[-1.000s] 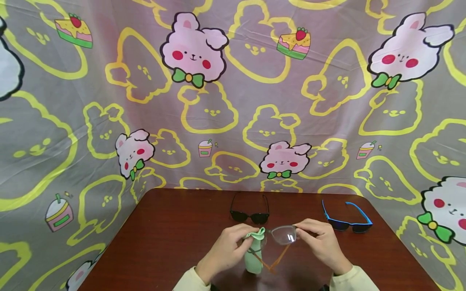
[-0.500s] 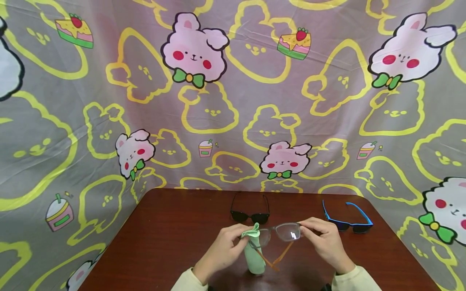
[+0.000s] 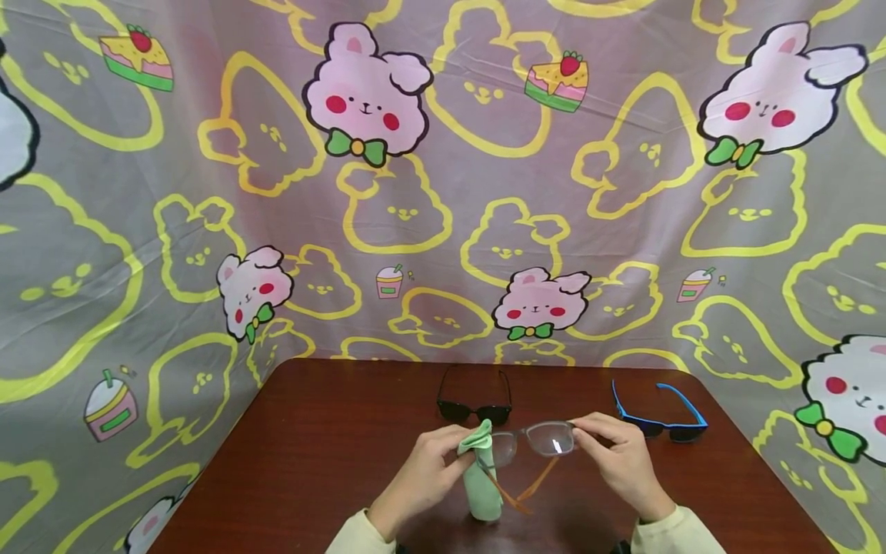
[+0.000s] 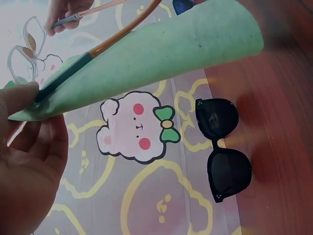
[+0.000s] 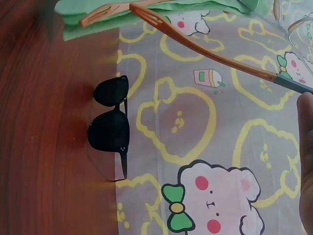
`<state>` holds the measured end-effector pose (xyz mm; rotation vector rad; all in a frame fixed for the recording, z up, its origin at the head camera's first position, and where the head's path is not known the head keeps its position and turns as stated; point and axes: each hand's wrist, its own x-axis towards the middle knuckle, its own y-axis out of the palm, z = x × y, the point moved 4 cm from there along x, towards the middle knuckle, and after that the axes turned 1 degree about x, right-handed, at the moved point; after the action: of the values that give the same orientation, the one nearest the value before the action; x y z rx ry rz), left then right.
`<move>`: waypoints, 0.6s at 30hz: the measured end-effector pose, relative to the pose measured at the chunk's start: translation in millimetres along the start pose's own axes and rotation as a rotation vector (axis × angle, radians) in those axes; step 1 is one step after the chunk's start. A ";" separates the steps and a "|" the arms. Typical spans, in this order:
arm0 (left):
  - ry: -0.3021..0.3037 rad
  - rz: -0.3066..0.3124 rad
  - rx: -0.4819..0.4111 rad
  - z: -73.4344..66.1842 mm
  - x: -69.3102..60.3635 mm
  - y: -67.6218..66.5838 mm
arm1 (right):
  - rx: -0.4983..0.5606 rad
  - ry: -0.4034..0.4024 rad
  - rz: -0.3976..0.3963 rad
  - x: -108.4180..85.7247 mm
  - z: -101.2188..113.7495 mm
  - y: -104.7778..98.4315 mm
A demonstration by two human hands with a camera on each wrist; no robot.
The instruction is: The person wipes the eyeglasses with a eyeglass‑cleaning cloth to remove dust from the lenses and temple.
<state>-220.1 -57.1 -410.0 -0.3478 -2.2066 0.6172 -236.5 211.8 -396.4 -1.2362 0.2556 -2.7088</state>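
Observation:
A pair of clear-framed eyeglasses (image 3: 550, 438) with orange-brown temples is held up above the table between both hands. The left hand (image 3: 424, 471) pinches a green cloth (image 3: 482, 492) together with the left hinge end of the glasses. Below those fingers the cloth hangs down, and in the left wrist view the left temple (image 4: 115, 39) lies along it. At the other end, the right hand (image 3: 623, 462) pinches the right hinge corner between thumb and fingers. In the right wrist view only part of the right hand (image 5: 305, 147) shows, at the edge.
Black sunglasses (image 3: 474, 414) lie on the brown table (image 3: 332, 438) just beyond the hands. Blue-framed sunglasses (image 3: 664, 428) rest farther right. A patterned curtain (image 3: 415, 231) with cartoon rabbits stands behind the table and along both sides.
The glasses have risen slightly and shifted a little right, with more of the left lens showing beside the cloth. The cloth's folded top has changed shape. Both hands keep their grip.

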 end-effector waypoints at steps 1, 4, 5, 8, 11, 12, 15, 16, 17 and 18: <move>-0.007 -0.006 0.011 0.4 0.0 -0.4 | 0.006 -0.007 0.002 -0.1 -0.3 0.5; -0.007 -0.035 0.039 1.1 0.3 -2.2 | 0.003 -0.022 0.008 0.0 -1.5 1.5; -0.004 -0.043 0.041 1.3 0.3 -3.0 | 0.008 -0.029 0.013 0.1 -1.5 1.9; 0.010 -0.065 0.045 0.9 0.4 -5.8 | 0.015 -0.050 0.028 1.3 1.6 3.2; 0.041 -0.085 0.068 0.6 0.4 -8.1 | 0.016 -0.095 0.041 4.0 11.4 5.1; 0.057 -0.094 0.084 0.1 0.6 -9.0 | 0.007 -0.114 0.044 5.0 15.3 5.7; 0.089 -0.114 0.122 0.0 0.9 -10.4 | -0.032 -0.125 0.051 7.2 24.5 7.1; 0.097 -0.120 0.130 0.0 1.1 -10.7 | -0.045 -0.113 0.055 7.3 25.7 7.4; 0.101 -0.123 0.135 -0.1 1.3 -10.9 | -0.053 -0.089 0.062 7.1 25.8 7.4; 0.102 -0.124 0.136 -0.2 1.3 -11.0 | -0.052 -0.062 0.070 6.5 24.9 7.4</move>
<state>-221.3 -65.7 -403.1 -0.1671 -2.0588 0.6631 -221.3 201.0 -377.2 -1.2969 0.3575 -2.6161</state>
